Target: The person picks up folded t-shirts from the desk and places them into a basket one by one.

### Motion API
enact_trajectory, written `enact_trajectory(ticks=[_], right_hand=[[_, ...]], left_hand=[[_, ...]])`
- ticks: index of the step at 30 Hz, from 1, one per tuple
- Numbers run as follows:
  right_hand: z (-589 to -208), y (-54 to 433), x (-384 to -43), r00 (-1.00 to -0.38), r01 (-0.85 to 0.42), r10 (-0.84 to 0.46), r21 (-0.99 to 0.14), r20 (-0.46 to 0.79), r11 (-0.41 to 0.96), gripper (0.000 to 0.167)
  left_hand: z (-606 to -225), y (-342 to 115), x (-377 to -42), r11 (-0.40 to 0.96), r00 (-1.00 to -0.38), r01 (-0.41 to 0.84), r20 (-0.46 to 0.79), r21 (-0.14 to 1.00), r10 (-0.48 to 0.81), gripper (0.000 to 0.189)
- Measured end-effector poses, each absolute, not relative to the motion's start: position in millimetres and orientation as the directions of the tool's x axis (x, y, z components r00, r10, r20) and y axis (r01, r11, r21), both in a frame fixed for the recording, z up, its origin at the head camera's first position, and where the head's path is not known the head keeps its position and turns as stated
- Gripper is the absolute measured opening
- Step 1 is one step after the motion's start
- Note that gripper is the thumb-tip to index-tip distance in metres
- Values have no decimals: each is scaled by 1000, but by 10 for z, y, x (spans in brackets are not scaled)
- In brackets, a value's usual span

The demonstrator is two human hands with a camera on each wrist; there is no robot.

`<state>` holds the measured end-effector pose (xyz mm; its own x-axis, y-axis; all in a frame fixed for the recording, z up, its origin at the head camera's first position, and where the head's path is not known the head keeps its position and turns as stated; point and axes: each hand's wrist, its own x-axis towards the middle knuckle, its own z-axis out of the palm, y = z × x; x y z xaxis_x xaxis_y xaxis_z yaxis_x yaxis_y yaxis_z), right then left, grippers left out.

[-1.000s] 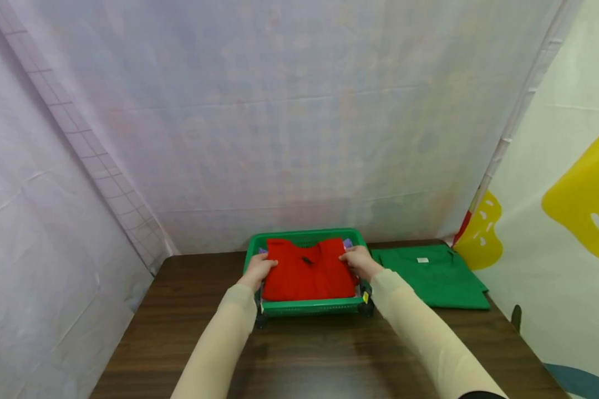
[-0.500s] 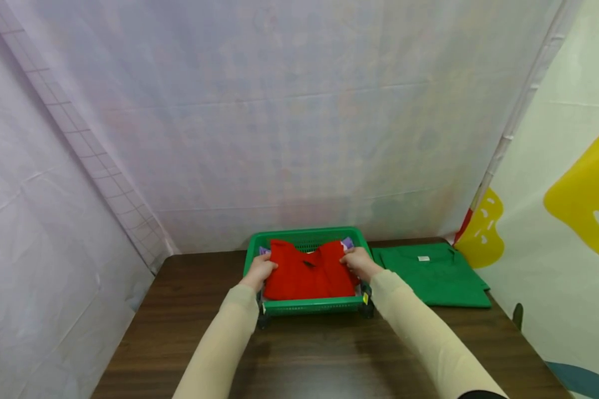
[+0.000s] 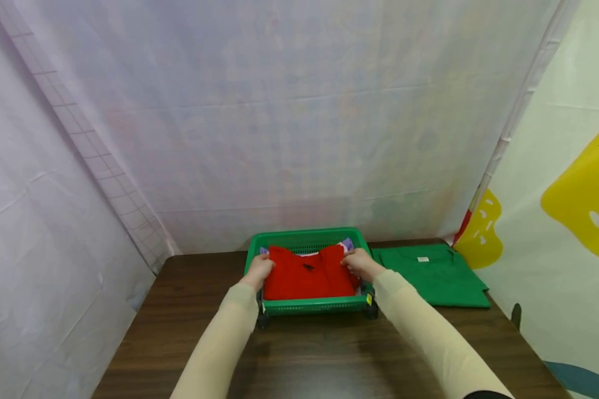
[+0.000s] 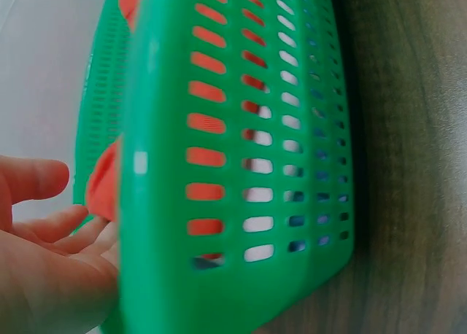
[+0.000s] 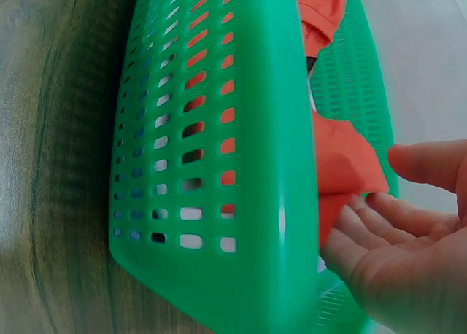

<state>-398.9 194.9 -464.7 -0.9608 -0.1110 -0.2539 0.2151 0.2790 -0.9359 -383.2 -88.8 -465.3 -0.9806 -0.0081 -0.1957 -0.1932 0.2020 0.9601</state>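
Note:
A folded red shirt [image 3: 309,277] with a small dark mark near its neckline lies in a green plastic basket [image 3: 311,306]. My left hand [image 3: 259,270] is at the shirt's left shoulder; in the left wrist view its fingers [image 4: 62,228] touch the red cloth, while the thumb stands apart from it. At the right shoulder, my right hand [image 3: 361,263] has its fingertips [image 5: 376,203] against the cloth's underside, thumb raised off it. Purple and white cloth [image 3: 348,244] shows beneath the shirt. The basket's slots reveal more layers of white and blue cloth below.
A folded green garment [image 3: 434,277] with a white label lies right of the basket on the dark wooden table [image 3: 309,354]. A pale curtain [image 3: 299,138] hangs right behind the basket. Yellow shapes [image 3: 584,194] decorate the right-hand curtain.
The shirt's shoulder edge has come down and toward me, so more of the basket's back wall shows. Both hands stay at its two sides, hardly moved.

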Motion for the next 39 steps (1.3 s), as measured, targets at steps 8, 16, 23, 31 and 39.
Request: enact_trajectory(ticks=[8, 16, 23, 31, 39], right_hand=[[-4571, 2036, -3934, -961, 207, -121, -937, -248, 281, 49], [-4487, 2283, -3769, -981, 106, -130, -961, -143, 256, 48], [-4387, 2635, -3369, -996, -42, -84, -942, 15, 333, 47], [-4510, 3200, -3026, -991, -98, 27, -860, 129, 501, 54], [-4946, 3659, -2963, -978, -41, 104, -655, 180, 754, 50]], left_hand=[[-4515, -982, -3842, 216, -991, -132, -136, 967, 4, 51], [-4446, -811, -3722, 355, -996, 87, 92, 931, 3, 29], [-4404, -227, -3382, 402, -944, 330, 309, 854, 117, 20], [-4434, 591, -2878, 346, -815, 574, 480, 742, 324, 17], [-4676, 1271, -2528, 419, -695, 702, 426, 576, 579, 20]])
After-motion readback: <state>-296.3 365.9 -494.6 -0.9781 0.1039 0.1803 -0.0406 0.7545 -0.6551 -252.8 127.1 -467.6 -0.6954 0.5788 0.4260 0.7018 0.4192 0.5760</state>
